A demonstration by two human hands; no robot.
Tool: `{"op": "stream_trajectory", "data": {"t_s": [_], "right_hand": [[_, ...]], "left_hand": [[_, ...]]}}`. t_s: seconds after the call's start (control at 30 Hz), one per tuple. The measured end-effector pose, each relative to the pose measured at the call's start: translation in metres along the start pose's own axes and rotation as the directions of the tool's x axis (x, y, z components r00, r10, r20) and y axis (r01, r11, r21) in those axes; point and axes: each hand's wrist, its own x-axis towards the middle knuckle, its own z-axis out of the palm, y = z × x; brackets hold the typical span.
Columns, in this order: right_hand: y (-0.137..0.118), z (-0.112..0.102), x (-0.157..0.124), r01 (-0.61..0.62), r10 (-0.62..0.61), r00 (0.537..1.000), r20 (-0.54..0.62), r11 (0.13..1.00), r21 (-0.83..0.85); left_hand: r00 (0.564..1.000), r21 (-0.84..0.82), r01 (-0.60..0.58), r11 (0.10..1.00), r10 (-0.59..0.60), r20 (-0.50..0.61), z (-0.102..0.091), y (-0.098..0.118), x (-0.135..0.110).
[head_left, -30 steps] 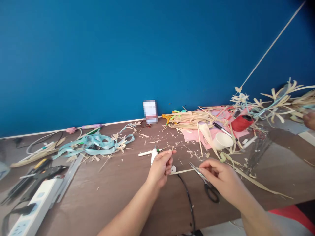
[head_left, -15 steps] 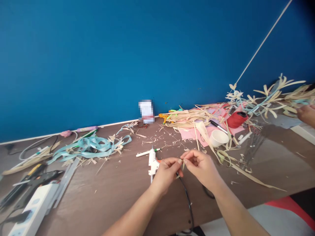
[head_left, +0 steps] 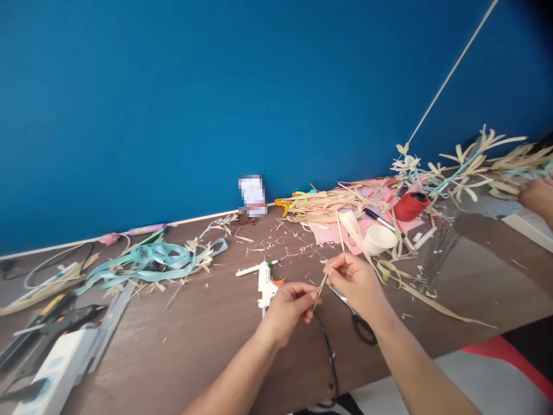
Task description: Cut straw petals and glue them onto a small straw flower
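Between my two hands runs a thin, pale dried-leaf strip. My left hand pinches its lower part between thumb and fingers. Up and to the right, my right hand pinches the upper end. A white glue gun with an orange trigger stands just left of my left hand, partly covered by it. Black-handled scissors lie under my right hand, their blades partly hidden. A black cable curves down from beneath my hands to the table edge.
A white cup, a red thread spool and a pile of dried strips lie behind my right hand. Blue ribbon and a white power strip are at left. Another person's hand shows far right.
My hands have moved apart: the right hand up, the left slightly down, with more of the strip showing between them. The scissors have come into view under my right hand.
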Motion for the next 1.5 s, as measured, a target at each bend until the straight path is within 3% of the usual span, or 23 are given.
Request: {"op": "stream_trajectory", "data": {"t_s": [0.27, 0.57, 0.7, 0.93, 1.13, 1.33, 1.5], "right_hand": [[-0.011, 0.000, 0.004, -0.060, 0.055, 0.997, 0.046, 0.991, 0.123], [-0.020, -0.001, 0.001, 0.020, -0.006, 0.983, 0.183, 0.997, -0.077], [-0.020, 0.000, 0.000, -0.026, 0.033, 0.971, 0.236, 0.999, -0.030], [-0.019, -0.005, -0.001, 0.023, -0.018, 0.985, 0.170, 0.999, -0.026], [-0.021, -0.005, -0.006, 0.015, -0.005, 0.978, 0.206, 0.999, -0.047], [-0.025, -0.001, -0.014, 0.011, 0.012, 0.968, 0.251, 0.996, -0.091], [-0.026, -0.003, -0.017, 0.080, -0.046, 0.982, 0.183, 0.979, -0.186]], "left_hand": [[0.989, -0.162, 0.143, 0.976, -0.135, 0.057, -0.001, -0.001, -0.005], [0.989, -0.075, 0.129, 0.989, -0.123, 0.083, 0.005, 0.009, -0.007], [0.985, 0.023, 0.115, 0.993, -0.117, 0.125, 0.010, 0.009, -0.007], [0.990, 0.056, 0.085, 0.995, -0.090, 0.112, 0.011, 0.007, -0.011], [0.996, -0.051, 0.073, 0.996, -0.070, 0.054, 0.013, 0.012, -0.010], [0.995, 0.011, -0.035, 0.999, 0.034, 0.092, 0.020, 0.022, -0.006], [0.993, -0.064, 0.086, 0.994, -0.081, 0.082, 0.025, 0.020, -0.009]]}}
